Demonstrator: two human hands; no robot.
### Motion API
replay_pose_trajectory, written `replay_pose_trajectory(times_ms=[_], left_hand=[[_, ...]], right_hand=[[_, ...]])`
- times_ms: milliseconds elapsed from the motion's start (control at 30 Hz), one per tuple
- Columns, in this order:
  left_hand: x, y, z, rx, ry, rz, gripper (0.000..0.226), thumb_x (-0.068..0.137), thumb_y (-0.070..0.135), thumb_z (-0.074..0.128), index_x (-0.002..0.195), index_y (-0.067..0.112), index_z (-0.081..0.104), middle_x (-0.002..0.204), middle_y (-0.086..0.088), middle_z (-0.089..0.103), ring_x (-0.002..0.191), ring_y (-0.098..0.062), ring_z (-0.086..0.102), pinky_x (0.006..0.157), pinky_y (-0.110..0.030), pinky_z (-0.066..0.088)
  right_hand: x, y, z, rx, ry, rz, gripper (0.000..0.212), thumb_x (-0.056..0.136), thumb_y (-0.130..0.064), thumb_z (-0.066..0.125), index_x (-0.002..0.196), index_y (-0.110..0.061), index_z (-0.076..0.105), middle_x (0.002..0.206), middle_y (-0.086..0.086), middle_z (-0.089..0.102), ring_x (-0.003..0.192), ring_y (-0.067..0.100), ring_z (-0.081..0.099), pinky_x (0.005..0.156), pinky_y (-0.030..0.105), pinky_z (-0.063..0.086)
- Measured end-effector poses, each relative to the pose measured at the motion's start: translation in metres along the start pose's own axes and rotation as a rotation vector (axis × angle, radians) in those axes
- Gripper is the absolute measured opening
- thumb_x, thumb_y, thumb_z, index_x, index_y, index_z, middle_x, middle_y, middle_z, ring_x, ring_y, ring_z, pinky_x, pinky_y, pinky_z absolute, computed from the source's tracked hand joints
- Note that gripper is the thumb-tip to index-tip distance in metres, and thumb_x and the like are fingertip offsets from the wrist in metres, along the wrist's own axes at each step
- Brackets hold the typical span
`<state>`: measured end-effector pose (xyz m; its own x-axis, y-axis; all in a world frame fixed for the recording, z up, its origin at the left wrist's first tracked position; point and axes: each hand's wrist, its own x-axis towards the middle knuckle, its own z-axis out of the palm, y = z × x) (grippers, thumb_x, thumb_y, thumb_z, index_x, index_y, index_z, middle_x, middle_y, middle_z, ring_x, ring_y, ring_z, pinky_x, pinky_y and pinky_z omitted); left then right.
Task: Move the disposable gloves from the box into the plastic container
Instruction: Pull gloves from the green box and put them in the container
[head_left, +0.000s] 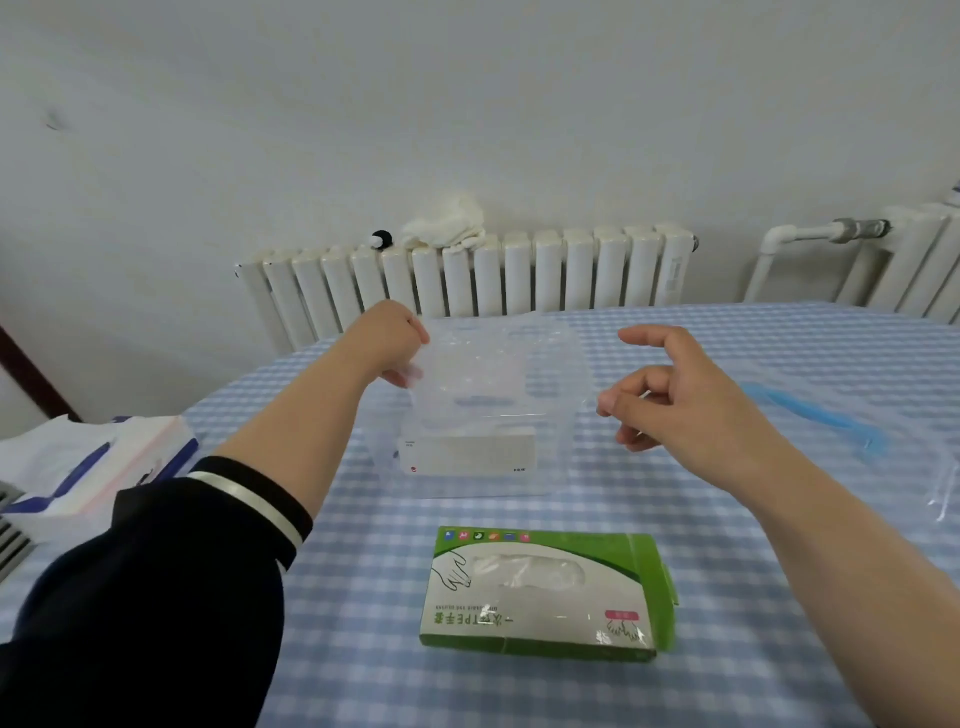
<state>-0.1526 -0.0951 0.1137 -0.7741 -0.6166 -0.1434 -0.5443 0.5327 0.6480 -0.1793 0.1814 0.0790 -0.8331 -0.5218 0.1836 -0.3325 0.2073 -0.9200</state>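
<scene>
- Container (483, 415) served as our landmark: a clear plastic tub standing upright on the checked tablecloth (363, 571), open at the top, with a white label on its near wall.
- We saw the left hand (392, 340) at the container's upper left corner, fingers curled over the rim and pinching a thin, clear film there; we could not tell whether that film was a glove or part of the tub.
- The right hand (680, 395) hung just right of the container, apart from it, fingers loosely bent with thumb and forefinger spread, holding nothing.
- The box (545, 592), green and white, lay flat on the cloth nearer to us than the container, its right end flap open.
- Through the box's top window we saw the gloves (530, 569), pale and crumpled, inside.
- Right of the container lay a blue-edged lid (810, 415).
- Behind the container stood a white radiator (519, 270) with a cloth (447, 223) on top.
- Left of the container sat a tissue pack (88, 462).
</scene>
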Motion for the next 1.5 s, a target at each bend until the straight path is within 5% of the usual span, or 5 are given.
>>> replay_pose_trajectory(times_ms=[200,434,801,1168,1501], left_hand=[[0.004,-0.003,0.0,0.26,-0.124,0.031,0.032,0.102,0.017,0.049,0.127,-0.002,0.053,0.11,-0.016,0.063,0.078,-0.022,0.067,0.063,-0.031,0.058],[0.011,-0.011,0.001,0.88,0.061,0.273,0.02,0.094,0.03,0.057,0.098,0.013,0.067,0.107,-0.001,0.062,0.107,-0.026,0.043,0.084,-0.035,0.044],[-0.069,-0.035,0.026,0.138,0.602,0.777,0.013,0.098,0.023,0.053,0.099,0.02,0.065,0.08,0.012,0.055,0.063,-0.003,0.048,0.059,-0.017,0.032],[-0.124,-0.081,0.083,0.207,-0.376,0.543,0.086,0.062,0.07,0.073,0.134,0.039,0.037,0.123,0.025,0.047,0.112,0.006,0.045,0.093,-0.019,0.041],[-0.113,-0.103,0.096,0.272,-0.476,0.582,0.068,0.065,0.062,0.078,0.119,0.042,0.042,0.115,0.021,0.038,0.112,-0.003,0.035,0.099,-0.033,0.042]], right_hand=[[-0.004,0.002,0.005,-0.125,-0.141,-0.025,0.045,0.086,-0.021,0.071,0.121,-0.034,0.047,0.082,-0.008,0.069,0.067,0.013,0.068,0.071,0.028,0.057],[-0.01,0.005,0.013,-0.39,-0.341,-0.039,0.039,0.087,-0.037,0.068,0.118,-0.047,0.045,0.09,-0.023,0.065,0.073,0.002,0.064,0.074,0.025,0.051],[-0.018,0.016,0.04,-0.519,-0.515,-0.138,0.013,0.082,-0.044,0.071,0.092,-0.04,0.064,0.095,-0.021,0.064,0.087,-0.002,0.058,0.083,0.026,0.051],[-0.02,0.041,0.059,-0.486,-0.678,-0.133,0.018,0.084,-0.033,0.072,0.099,-0.043,0.069,0.108,-0.021,0.051,0.095,-0.006,0.05,0.086,0.017,0.043],[-0.022,0.048,0.072,-0.417,-0.656,-0.194,0.005,0.085,-0.026,0.073,0.086,-0.03,0.076,0.098,-0.017,0.051,0.087,0.005,0.056,0.077,0.024,0.048]])
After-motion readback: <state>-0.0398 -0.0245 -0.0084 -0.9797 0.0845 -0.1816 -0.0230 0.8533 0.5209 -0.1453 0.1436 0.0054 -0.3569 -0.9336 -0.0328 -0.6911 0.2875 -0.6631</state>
